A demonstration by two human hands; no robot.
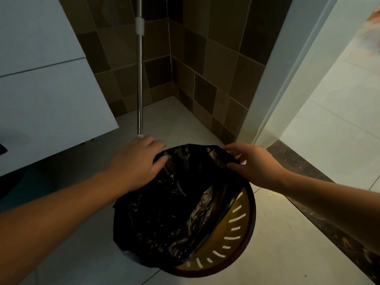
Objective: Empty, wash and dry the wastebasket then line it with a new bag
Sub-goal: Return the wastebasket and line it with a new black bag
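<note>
Both hands, left hand (141, 161) and right hand (253, 163), pinch the black bag (174, 202) at the wastebasket's (244, 233) far rim, stretching it open.

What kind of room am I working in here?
Probably a bathroom or utility corner: brown tiled walls, pale tiled floor, a metal mop-like pole leaning in the corner, and a doorway threshold on the right.

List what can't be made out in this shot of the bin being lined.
- Head view: wastebasket floor and left rim, covered by the black bag.
- Head view: foot of the metal pole, hidden behind the left hand.
- Head view: right hand fingers' grip on the bag's edge, too dark to confirm.
</note>
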